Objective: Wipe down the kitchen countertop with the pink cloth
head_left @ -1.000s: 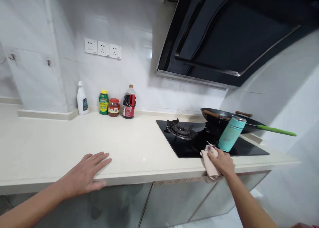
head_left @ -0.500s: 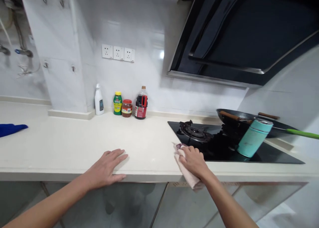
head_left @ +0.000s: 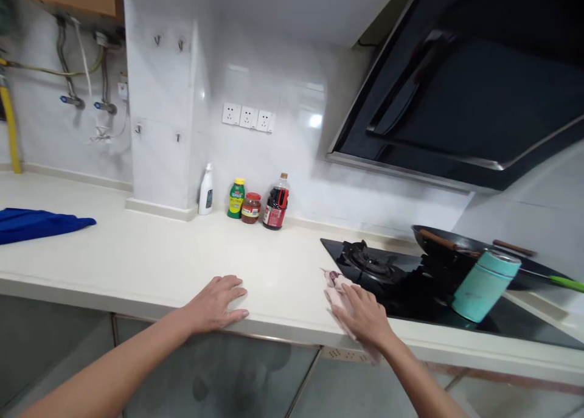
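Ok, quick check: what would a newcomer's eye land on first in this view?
Probably the big black hood filling the upper right, then the teal flask on the black stove below it. The vivid blue cloth at the far left of the pale counter stands out too, as does the right hand holding a pale cloth by the counter's front edge, left of the flask.

left hand [head_left: 214, 305] palm-down and splayed, right hand [head_left: 366, 318] palm-down, seemingly half-curled

A kitchen; range hood [head_left: 456, 107], gas hob [head_left: 413, 296], wok [head_left: 474, 243]
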### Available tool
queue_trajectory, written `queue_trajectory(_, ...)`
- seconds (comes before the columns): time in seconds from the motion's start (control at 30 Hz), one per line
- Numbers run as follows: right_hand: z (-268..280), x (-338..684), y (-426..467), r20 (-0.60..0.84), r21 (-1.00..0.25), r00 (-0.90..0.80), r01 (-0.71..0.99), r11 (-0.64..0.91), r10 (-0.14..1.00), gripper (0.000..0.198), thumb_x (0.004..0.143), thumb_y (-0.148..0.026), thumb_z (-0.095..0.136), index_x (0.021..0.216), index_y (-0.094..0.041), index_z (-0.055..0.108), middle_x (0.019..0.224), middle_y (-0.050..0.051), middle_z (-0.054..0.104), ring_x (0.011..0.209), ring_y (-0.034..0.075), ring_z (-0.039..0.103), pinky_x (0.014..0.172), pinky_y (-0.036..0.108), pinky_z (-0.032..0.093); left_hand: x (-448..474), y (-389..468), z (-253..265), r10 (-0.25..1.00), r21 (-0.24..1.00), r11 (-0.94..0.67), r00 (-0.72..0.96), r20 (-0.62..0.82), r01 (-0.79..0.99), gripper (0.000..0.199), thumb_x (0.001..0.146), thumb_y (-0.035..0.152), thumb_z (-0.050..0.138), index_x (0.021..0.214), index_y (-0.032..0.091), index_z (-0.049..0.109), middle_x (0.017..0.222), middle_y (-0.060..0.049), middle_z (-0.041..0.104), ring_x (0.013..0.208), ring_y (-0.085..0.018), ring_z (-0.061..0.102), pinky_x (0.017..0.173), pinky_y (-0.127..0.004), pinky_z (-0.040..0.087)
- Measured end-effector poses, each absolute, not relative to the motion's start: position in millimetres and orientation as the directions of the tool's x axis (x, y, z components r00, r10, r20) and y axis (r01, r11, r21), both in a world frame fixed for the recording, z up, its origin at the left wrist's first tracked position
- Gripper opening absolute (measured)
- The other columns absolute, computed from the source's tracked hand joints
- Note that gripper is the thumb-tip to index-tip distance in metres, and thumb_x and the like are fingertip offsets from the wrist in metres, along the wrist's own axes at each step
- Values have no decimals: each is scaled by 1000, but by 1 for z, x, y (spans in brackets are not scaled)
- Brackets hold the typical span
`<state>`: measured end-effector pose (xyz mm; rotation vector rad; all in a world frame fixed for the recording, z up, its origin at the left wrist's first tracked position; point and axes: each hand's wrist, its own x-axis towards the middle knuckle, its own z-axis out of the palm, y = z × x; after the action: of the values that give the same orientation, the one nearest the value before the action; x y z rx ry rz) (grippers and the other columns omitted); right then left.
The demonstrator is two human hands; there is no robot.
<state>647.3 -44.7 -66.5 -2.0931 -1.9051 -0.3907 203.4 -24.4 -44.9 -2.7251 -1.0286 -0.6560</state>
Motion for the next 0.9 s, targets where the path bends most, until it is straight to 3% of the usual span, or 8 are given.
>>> queue_trajectory(0.07, -79, 659, -48, 376, 36, 53, 997, -71, 925, 63, 92, -56, 50, 148, -26, 45, 152, 11, 39, 134, 35, 40, 102, 50, 41, 189, -23, -42, 591, -41, -751, 698, 404, 659, 54, 91, 58, 59, 132, 24, 63, 143, -15, 60, 135, -33, 52, 108, -48, 43)
queue_trajectory(0.2, -85, 675, -28, 369, 80, 95, 988, -134, 924, 63, 93, -49, 50, 147, -18, 47, 145, 16, 45, 127, 36, 47, 104, 46, 41, 137, -13, -34, 626, -127, -720, 718, 305, 682, 69, 89, 70, 52, 142, 25, 56, 151, -16, 52, 141, -35, 46, 113, -52, 36)
queue_trajectory(0.37, -73, 665, 39, 370, 127, 134, 973, -193, 919, 56, 96, -42, 49, 148, -22, 47, 138, 17, 50, 115, 37, 55, 97, 46, 44, 73, -6, -33, 654, -159, -700, 714, 249, 696, 70, 90, 71, 50, 149, 32, 48, 153, -11, 51, 140, -32, 47, 112, -46, 37)
queue_trajectory(0.5, -70, 663, 109, 369, 158, 114, 970, -183, 922, 54, 98, -40, 47, 149, -22, 46, 136, 19, 50, 116, 37, 54, 96, 48, 45, 61, -10, -40, 593, -178, -733, 745, 306, 657, 77, 89, 67, 55, 156, 37, 34, 154, -10, 49, 137, -31, 49, 111, -43, 39)
queue_trajectory(0.73, -65, 671, 234, 328, 94, 115, 984, -153, 938, 59, 98, -53, 47, 150, -26, 44, 139, 20, 48, 119, 40, 53, 98, 52, 44, 71, -13, -40, 506, -344, -709, 784, 360, 616, 97, 82, 74, 57, 159, 26, 26, 154, -14, 49, 137, -32, 49, 109, -43, 43)
queue_trajectory(0.9, -59, 645, 295, 271, 32, 32, 999, -42, 962, 55, 101, -56, 36, 150, -32, 43, 146, 15, 46, 126, 38, 49, 102, 55, 43, 67, -11, -45, 535, -313, -707, 770, 347, 633, 100, 78, 78, 57, 158, 24, 29, 158, -13, 43, 140, -33, 45, 114, -46, 38)
